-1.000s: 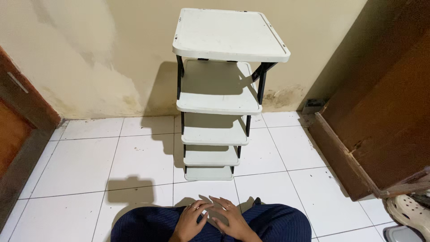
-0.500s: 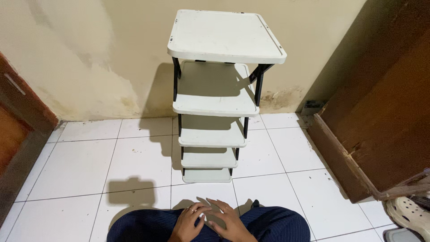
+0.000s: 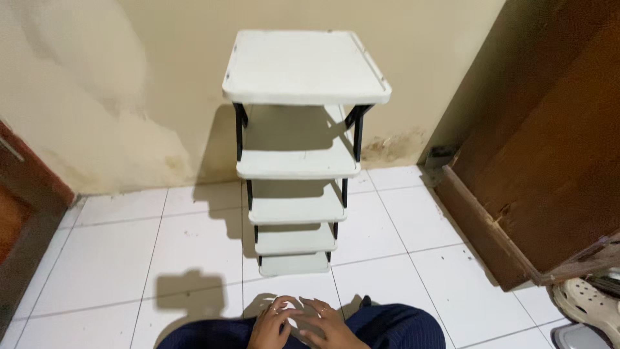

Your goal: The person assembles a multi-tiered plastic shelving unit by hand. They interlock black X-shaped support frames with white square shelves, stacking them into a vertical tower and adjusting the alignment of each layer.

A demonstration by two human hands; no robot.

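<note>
Beige wall [image 3: 161, 77] behind, stained and peeling near the floor. White tiled floor [image 3: 103, 258] below, with grey grout lines. Dark wooden door [image 3: 549, 161] leaning along the right, a second wooden panel [image 3: 19, 213] at the left edge. Pale rack [image 3: 297, 161] of five shelves on thin black posts, standing upright on the floor against the wall, centred, bottom shelf near the knees. Probably moulded plastic: light for its bulk, stiff in the shelves, likely wobbly at the post joints, smooth and a little slippery on the flat tops. Best taken by the raised rim of the top shelf on both sides, or by the posts just under it. Dark blue trousers [image 3: 387, 329] at the bottom edge. Pale clog [image 3: 584, 307] in the bottom right corner. Left hand [image 3: 271, 326] and right hand [image 3: 329, 326] resting together on the lap, empty, well short of the rack, fingers loosely curled and touching each other, pinching nothing.
</note>
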